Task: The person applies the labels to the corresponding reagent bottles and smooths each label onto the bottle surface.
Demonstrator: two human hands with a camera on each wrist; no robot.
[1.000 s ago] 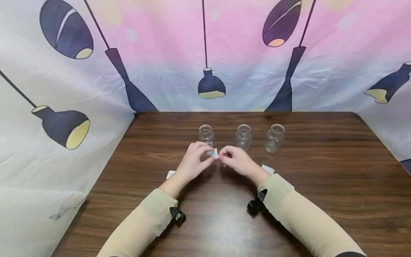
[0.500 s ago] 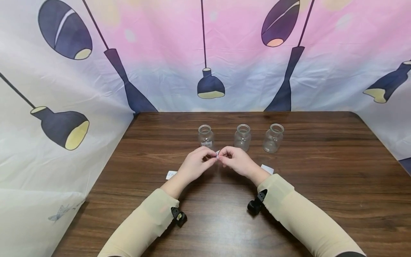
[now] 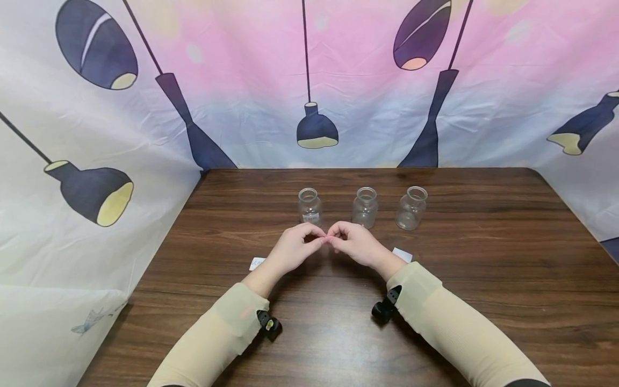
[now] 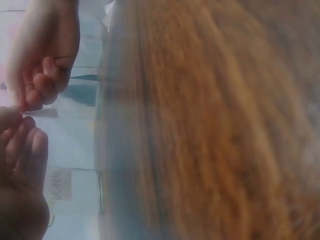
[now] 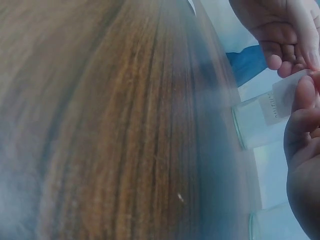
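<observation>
My left hand (image 3: 292, 246) and right hand (image 3: 357, 244) meet at the fingertips in front of the jars. Between them they pinch a small white paper label (image 5: 290, 89), which shows in the right wrist view but is mostly hidden by fingers in the head view. Thumb and forefinger of each hand touch at its edge. Just behind the left hand stands a clear glass jar (image 3: 309, 201) that bears a white label with writing (image 3: 311, 217). A second glass jar (image 3: 365, 207), without a visible label, stands behind the right hand.
A third glass jar (image 3: 411, 209) stands to the right in the same row. One white label (image 3: 257, 263) lies beside the left wrist and another white label (image 3: 403, 255) beside the right wrist. The wooden table (image 3: 333, 344) ends at a printed cloth backdrop (image 3: 261, 123).
The held label has turned from facing the head camera to being hidden behind the fingertips. Both hands have come together, the right shifting slightly left. The jars have not moved.
</observation>
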